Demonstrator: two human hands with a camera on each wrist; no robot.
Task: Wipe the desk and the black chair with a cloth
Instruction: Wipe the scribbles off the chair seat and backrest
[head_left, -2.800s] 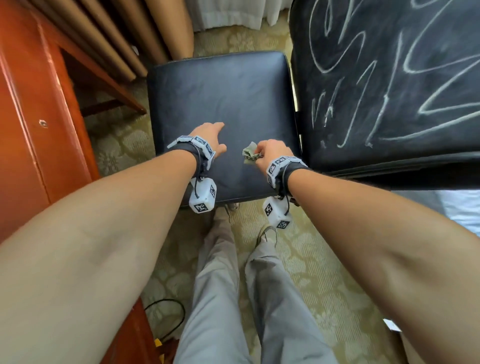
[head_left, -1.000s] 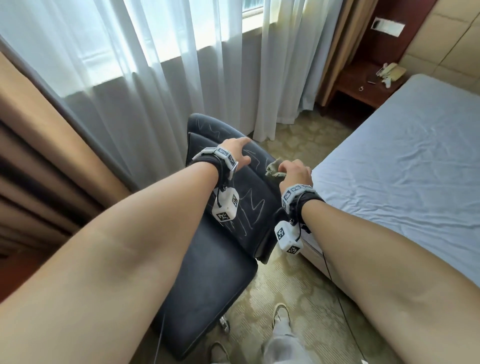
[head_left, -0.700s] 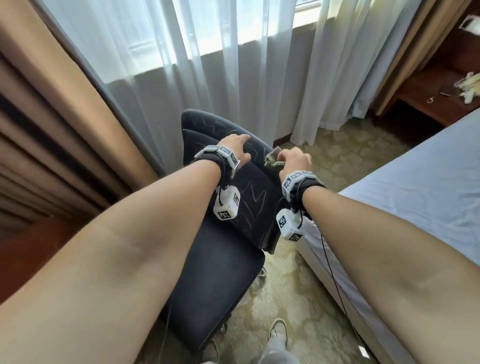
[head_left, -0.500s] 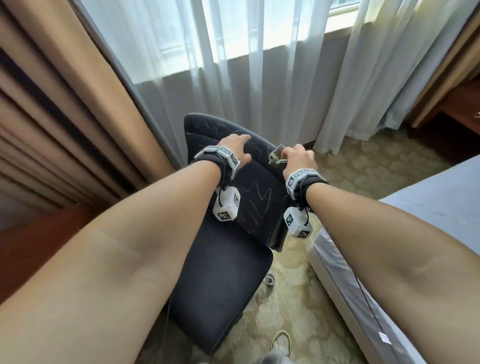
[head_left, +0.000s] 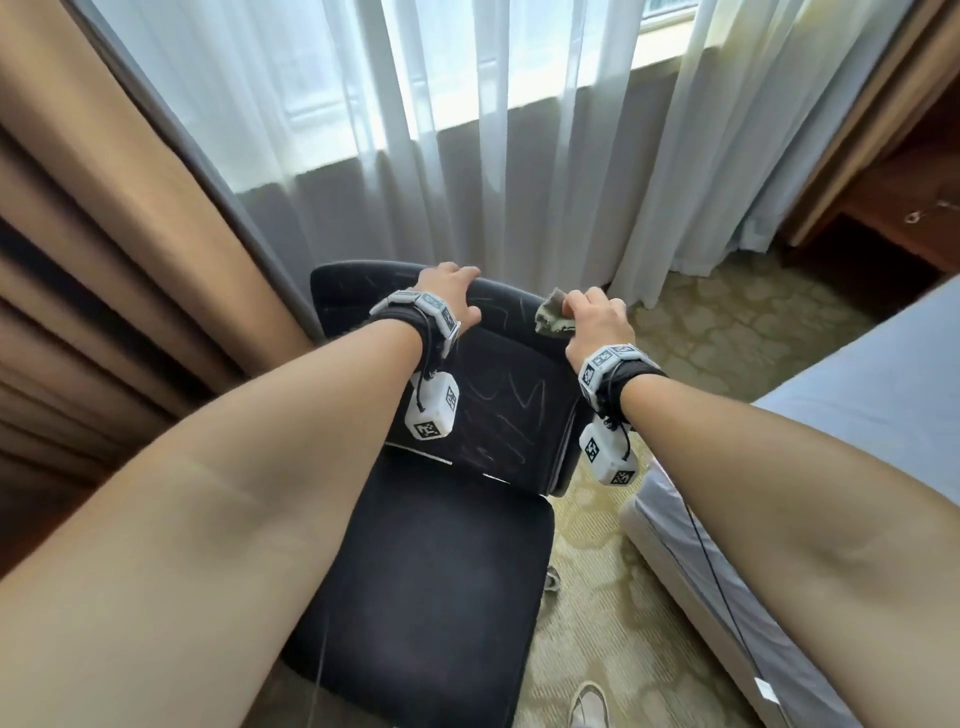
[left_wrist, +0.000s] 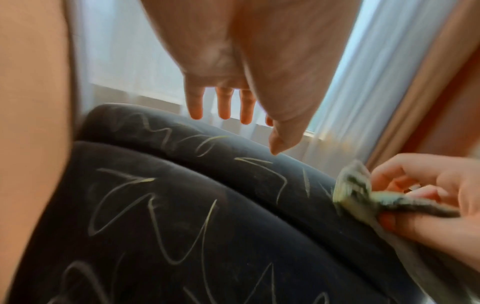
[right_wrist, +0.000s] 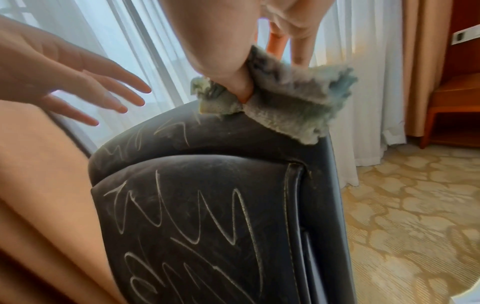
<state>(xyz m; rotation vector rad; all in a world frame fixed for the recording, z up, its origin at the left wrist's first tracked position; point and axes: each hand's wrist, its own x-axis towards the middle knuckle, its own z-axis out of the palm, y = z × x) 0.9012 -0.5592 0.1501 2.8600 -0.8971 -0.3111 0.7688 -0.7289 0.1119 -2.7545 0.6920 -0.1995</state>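
At the chair's (head_left: 498, 415) top edge, right hand (head_left: 597, 322) pinches cloth (head_left: 553, 319).

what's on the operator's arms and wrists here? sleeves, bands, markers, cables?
Forearms bare, no sleeves visible. The left hand and right hand each have a black wrist strap topped by a band of small white tiles printed with black square codes. A white cube with black fiducial markings hangs beneath each wrist on a thin black cord. No gloves.
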